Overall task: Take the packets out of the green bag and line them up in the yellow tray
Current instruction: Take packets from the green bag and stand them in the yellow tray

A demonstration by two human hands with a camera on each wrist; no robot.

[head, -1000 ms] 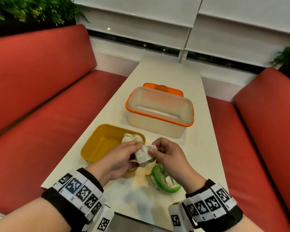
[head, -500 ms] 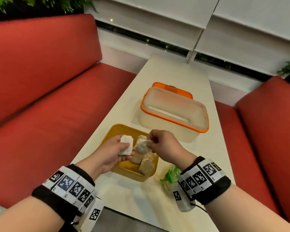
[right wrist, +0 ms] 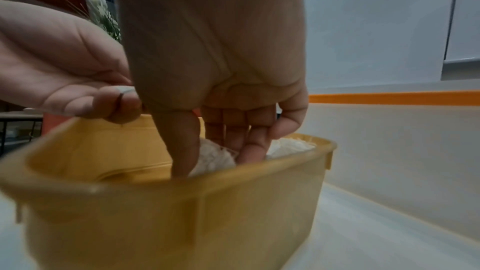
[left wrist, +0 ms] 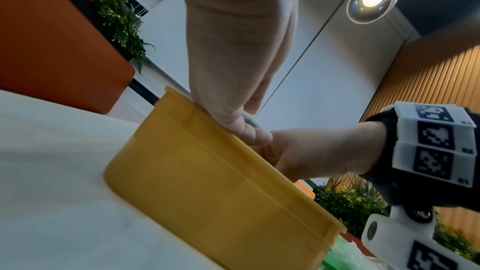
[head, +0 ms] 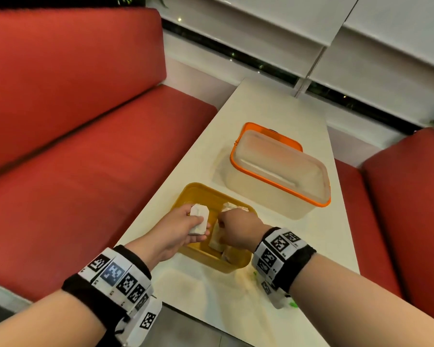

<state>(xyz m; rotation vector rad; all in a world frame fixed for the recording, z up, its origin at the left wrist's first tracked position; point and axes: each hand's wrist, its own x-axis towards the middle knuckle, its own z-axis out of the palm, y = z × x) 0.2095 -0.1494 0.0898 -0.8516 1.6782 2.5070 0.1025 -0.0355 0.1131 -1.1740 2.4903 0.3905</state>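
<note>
The yellow tray (head: 194, 194) sits on the white table near its left edge. My left hand (head: 186, 227) hovers over the tray's left half and grips a white packet (head: 199, 219) between thumb and fingers. My right hand (head: 236, 226) reaches down into the tray's right half, its thumb and fingers (right wrist: 246, 145) pinching another white packet (right wrist: 215, 161). More packets (head: 233, 206) lie along the tray's right side. The green bag (left wrist: 345, 254) lies on the table just behind the tray, mostly hidden under my right wrist in the head view.
A clear storage box with an orange rim (head: 281, 171) stands just beyond the tray. Red bench seats (head: 85, 171) run along both sides of the narrow table (head: 273, 108). The table's near edge lies under my forearms.
Both hands have moved forward and down over the tray. The left hand has carried its packet to the tray's left half, and the right hand has lowered its packet among the others.
</note>
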